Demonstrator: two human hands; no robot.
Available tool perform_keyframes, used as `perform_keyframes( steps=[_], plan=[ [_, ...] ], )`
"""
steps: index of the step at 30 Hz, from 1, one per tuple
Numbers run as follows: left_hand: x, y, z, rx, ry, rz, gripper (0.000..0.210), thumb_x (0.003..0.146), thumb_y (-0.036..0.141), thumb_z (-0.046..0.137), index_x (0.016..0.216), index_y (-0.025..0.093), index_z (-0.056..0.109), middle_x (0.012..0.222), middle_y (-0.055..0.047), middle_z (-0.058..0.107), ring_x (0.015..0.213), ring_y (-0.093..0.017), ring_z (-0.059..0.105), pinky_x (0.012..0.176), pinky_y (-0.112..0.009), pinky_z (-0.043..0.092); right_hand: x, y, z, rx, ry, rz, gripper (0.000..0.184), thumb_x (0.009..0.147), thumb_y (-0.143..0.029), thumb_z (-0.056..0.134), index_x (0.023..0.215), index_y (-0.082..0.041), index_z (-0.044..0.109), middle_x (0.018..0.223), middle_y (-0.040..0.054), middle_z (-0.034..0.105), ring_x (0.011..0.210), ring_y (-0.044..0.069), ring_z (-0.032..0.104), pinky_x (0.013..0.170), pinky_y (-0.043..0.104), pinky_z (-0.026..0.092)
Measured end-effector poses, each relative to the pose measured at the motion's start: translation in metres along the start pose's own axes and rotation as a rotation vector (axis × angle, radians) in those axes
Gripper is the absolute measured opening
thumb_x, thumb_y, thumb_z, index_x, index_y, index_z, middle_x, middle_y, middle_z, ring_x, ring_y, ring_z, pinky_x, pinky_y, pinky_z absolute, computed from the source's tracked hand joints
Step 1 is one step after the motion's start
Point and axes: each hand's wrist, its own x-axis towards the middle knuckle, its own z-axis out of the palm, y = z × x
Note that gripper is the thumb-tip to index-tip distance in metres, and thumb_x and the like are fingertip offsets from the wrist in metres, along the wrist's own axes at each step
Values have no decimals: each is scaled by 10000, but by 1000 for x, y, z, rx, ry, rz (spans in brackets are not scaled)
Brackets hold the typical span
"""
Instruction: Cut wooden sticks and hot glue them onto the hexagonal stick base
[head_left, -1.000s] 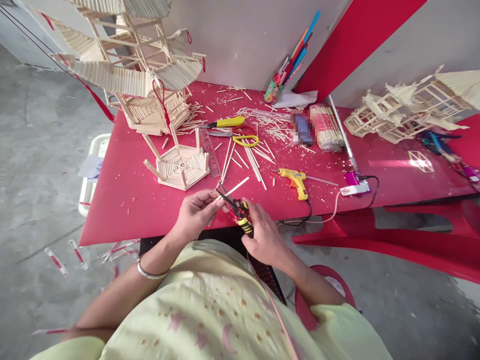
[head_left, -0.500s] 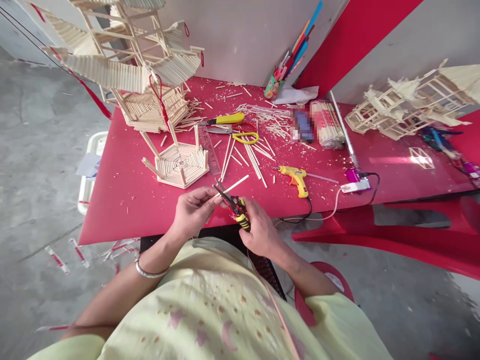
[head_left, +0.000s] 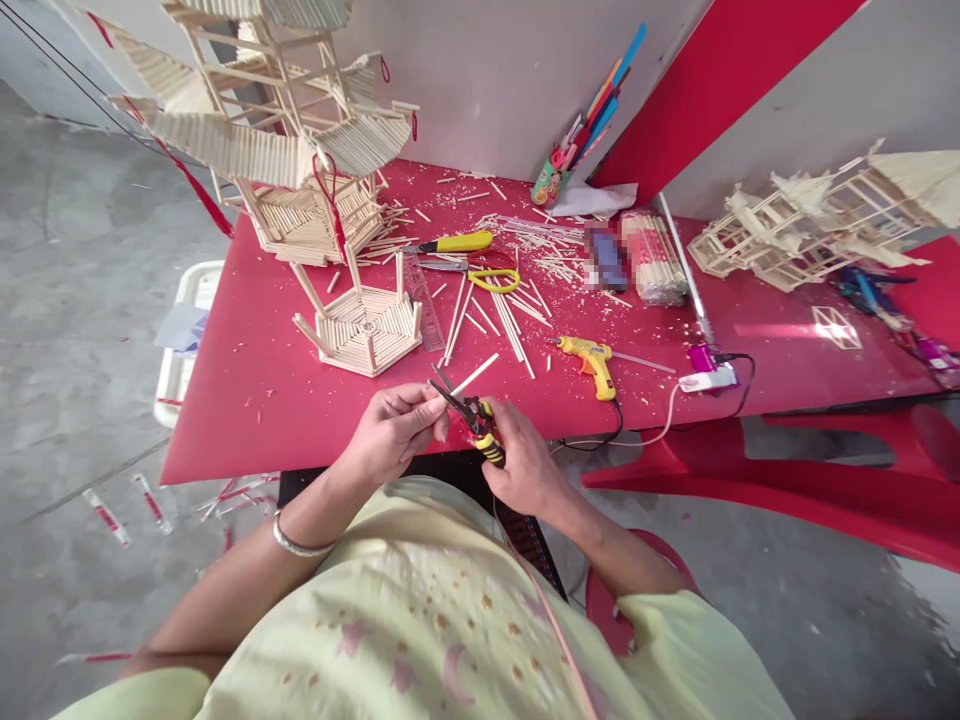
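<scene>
My left hand (head_left: 401,428) pinches the near end of a thin wooden stick (head_left: 475,374) over the table's front edge. Wrapped round the yellow-and-black handles of a pair of cutters (head_left: 480,428), my right hand (head_left: 526,455) holds them close beside the left fingers. The dark blades point up and left and cross the stick near the left fingertips; whether they touch it I cannot tell. Beyond the hands stands a small hexagonal stick base (head_left: 367,335) with short upright posts.
A tall stick pagoda (head_left: 322,210) stands at the back left. On the red table (head_left: 247,400) lie scissors (head_left: 491,278), a yellow utility knife (head_left: 463,242), loose sticks and a yellow glue gun (head_left: 592,362) with its cord. Another stick model (head_left: 810,225) lies at the right.
The view has shifted slightly. Both hands keep nearly the same pose, with the stick still between the left fingers and the cutter blades across it.
</scene>
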Motion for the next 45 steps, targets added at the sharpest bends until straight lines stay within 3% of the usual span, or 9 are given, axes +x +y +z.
perform_keyframes(
  steps=[5,12,15,20,22,25,30,40,45],
  plan=[
    [3,-10,-1,-6,28,0,341,787,398,862,743,128,659,616,-19,667,323,8,309,349,-158,166,-2,0,1,11,-18,49,792,742,-77,550,1512,-174,393,1356,189,606,1303,350,577,1119,564,487],
    [-1,-3,-4,136,79,63,343,814,445,845,855,139,698,580,0,643,352,-11,325,349,-157,178,-12,-4,-24,216,-75,174,860,727,-90,544,1563,-233,401,1525,127,531,1446,309,478,1246,527,338],
    [-7,-4,-9,127,-14,49,375,807,478,849,837,137,696,552,9,619,347,-7,299,347,-158,178,-16,-4,-19,501,-195,288,685,679,-113,576,1353,-232,610,1195,77,694,1134,271,649,1062,466,494],
    [-8,-6,-15,142,-146,149,364,843,471,818,842,139,671,602,-19,673,358,-36,402,362,-170,287,-15,5,-7,1147,-339,655,578,553,-182,593,1126,-199,664,894,26,672,741,168,620,737,333,543],
    [-2,-9,-19,250,-25,191,350,888,470,778,882,149,639,716,-43,735,466,-83,587,461,-189,453,-10,9,-15,978,-354,654,470,598,-211,606,1064,-190,670,864,34,681,730,183,633,694,323,532],
    [8,-17,-28,325,79,207,376,939,535,693,938,193,539,874,-87,801,746,-185,770,690,-287,609,7,13,-39,251,-325,481,339,741,-221,606,1070,-195,685,863,72,712,799,248,675,713,354,523],
    [14,-27,-42,586,172,328,323,954,491,678,934,206,527,1045,-122,815,999,-225,785,897,-336,597,40,22,-58,-584,-199,350,609,850,-248,630,1439,-125,529,1181,237,682,1044,385,689,844,458,525],
    [10,-31,-57,778,207,375,200,986,378,640,1027,190,693,1049,-113,807,1042,-242,767,982,-400,577,47,43,-39,-614,53,189,636,918,-389,639,1492,-137,527,1393,236,562,1256,433,534,1022,574,445],
    [14,-28,-54,873,223,531,151,894,378,763,863,242,822,1044,-97,799,1080,-267,718,1080,-455,510,46,15,-16,-188,275,22,397,993,-404,611,1335,-217,689,1245,146,665,1172,313,622,1065,491,478]
  ],
)
